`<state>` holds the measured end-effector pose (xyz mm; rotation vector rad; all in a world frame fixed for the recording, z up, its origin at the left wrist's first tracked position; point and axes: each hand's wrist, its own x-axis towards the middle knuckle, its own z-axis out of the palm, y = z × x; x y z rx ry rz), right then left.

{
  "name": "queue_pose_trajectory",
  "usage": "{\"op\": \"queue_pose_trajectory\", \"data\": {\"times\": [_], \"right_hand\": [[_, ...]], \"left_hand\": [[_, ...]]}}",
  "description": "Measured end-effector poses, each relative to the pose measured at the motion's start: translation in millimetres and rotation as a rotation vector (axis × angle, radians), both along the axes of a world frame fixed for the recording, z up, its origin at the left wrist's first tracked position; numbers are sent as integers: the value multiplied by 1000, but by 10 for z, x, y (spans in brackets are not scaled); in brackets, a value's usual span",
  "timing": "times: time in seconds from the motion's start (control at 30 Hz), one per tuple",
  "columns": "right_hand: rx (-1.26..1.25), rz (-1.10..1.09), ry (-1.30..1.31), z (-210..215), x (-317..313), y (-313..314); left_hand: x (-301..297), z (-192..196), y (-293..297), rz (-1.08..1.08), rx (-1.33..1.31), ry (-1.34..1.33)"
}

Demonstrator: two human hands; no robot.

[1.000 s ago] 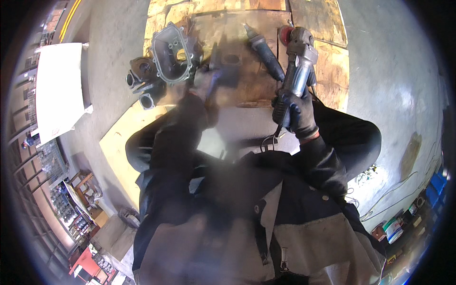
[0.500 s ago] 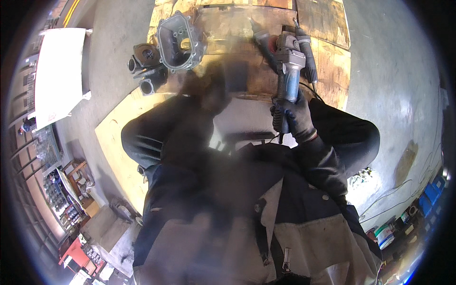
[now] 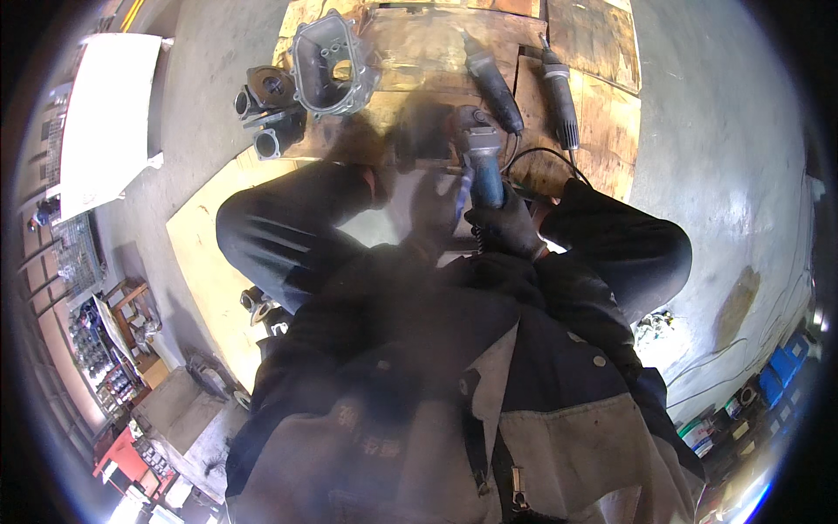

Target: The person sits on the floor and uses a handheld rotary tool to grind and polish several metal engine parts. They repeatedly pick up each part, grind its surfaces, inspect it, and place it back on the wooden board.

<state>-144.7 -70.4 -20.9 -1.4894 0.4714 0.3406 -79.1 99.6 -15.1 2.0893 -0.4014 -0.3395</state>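
My right hand, in a dark glove, grips the blue body of an angle grinder. The tool points away from me, its head low over a wooden board between my knees. My left hand is a dark blur just left of the grinder, by a dark smeared object on the board. Whether it holds anything is unclear. A black cable loops to the right of the grinder.
A grey cast metal housing lies at the board's far left, with dark metal parts beside it. Two more power tools lie on the board ahead. A white panel stands left, shelves lower left, buckets lower right.
My right hand has brought the grinder down and to the left, from the right side to the middle in front of my knees. The view has tilted further forward over the board.
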Motion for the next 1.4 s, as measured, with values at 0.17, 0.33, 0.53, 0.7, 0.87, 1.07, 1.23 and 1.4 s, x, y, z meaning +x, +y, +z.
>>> {"op": "queue_pose_trajectory", "data": {"times": [0.17, 0.33, 0.53, 0.7, 0.87, 1.07, 1.23, 1.4], "right_hand": [[-109, 11, -85, -382, -80, 97], [-148, -46, -178, -521, -104, 150], [-315, 91, -242, -459, 0, 195], [-344, 45, -322, -432, 10, 191], [-256, 142, -151, -475, -40, 148], [-355, 81, -184, -632, -179, 152], [-386, 48, -293, -714, -180, 222], [-455, 183, -204, -654, -125, 217]], "left_hand": [[-37, 62, -351, 139, -669, 865], [-62, -93, -370, 94, -285, 602], [-39, -388, -272, 180, -563, 567], [-69, -518, -278, 163, -518, 439], [-67, -338, -258, 248, -501, 666], [-128, -229, -313, 256, -453, 824], [-200, -355, -284, 167, -483, 493], [-203, -415, -253, 347, -500, 745]]}}
